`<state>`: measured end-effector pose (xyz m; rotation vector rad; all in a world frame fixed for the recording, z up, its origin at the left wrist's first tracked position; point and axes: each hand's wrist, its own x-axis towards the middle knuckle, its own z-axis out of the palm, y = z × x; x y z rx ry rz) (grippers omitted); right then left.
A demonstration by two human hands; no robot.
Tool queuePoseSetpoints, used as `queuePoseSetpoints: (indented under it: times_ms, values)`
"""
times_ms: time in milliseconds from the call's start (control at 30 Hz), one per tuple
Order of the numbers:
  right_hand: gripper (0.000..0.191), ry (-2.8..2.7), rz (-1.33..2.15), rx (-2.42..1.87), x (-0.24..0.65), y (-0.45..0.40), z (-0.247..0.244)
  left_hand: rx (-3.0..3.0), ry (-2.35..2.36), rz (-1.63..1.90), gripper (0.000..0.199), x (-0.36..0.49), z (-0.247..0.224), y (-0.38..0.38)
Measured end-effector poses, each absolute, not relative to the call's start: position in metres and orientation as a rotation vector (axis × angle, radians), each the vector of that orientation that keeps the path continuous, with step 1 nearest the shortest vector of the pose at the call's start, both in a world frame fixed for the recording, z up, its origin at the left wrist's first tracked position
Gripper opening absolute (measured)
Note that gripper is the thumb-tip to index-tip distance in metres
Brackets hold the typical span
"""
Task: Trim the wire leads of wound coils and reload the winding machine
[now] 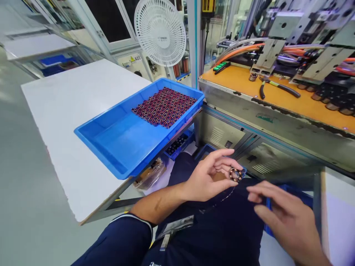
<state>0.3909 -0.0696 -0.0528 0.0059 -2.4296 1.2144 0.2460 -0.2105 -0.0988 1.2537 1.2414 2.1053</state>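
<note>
Head camera view shows our two hands over our dark lap, near us and a bit to the right. They are apart from each other. Our left hand [206, 177] pinches a small round ring [235, 174] with shiny brown bits between the thumb and fingers. The ring is up in the air, just left of our right hand [288, 218]. Our right hand is a bit blurry, with its thumb and fingers apart, and it does not touch the ring.

To the left is a white tabletop [91, 85]. A big blue tray [122, 147] sits on its right side. Lots of tiny dark red bits [166, 107] lie in the far right part of the tray. A round white fan [161, 33] stands past the tray.

Far on the right is an orange tabletop [238, 79]. Pliers [285, 88] with black and green handles lie on it, and one little round part [253, 77] sits just left of them. Metal machine parts [267, 57] and orange hoses [241, 49] are behind. Low down, left of our legs, we see a crinkly clear bag [151, 176].
</note>
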Motion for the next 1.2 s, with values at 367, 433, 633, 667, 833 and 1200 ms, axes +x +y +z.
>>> queuePoseSetpoints:
  times_ms: [367, 433, 633, 667, 833, 1200]
  values:
    - [0.025, -1.745, 2.113, -0.54, 0.377, -0.097, -0.09, 1.318, 1.216, 2.155, 0.074, 0.255, -0.106, -0.204]
    - [0.028, -1.674, 2.088, -0.561, 0.38, -0.103, -0.093, 1.229, 1.167, 2.18, 0.073, 0.254, -0.108, -0.204]
    - [0.015, -1.766, 2.111, -0.53, 0.387, -0.093, -0.092, 1.41, 1.31, 2.055, 0.073, 0.25, -0.104, -0.212]
    - [0.014, -1.771, 2.134, -0.527, 0.387, -0.091, -0.091, 1.475, 1.354, 2.006, 0.073, 0.25, -0.103, -0.213]
    - [0.018, -1.707, 2.137, -0.481, 0.385, -0.098, -0.088, 1.36, 1.209, 1.982, 0.065, 0.255, -0.098, -0.217]
    - [0.018, -2.149, 1.93, -0.413, 0.386, -0.07, -0.069, 1.067, 0.948, 1.919, 0.043, 0.248, -0.095, -0.216]
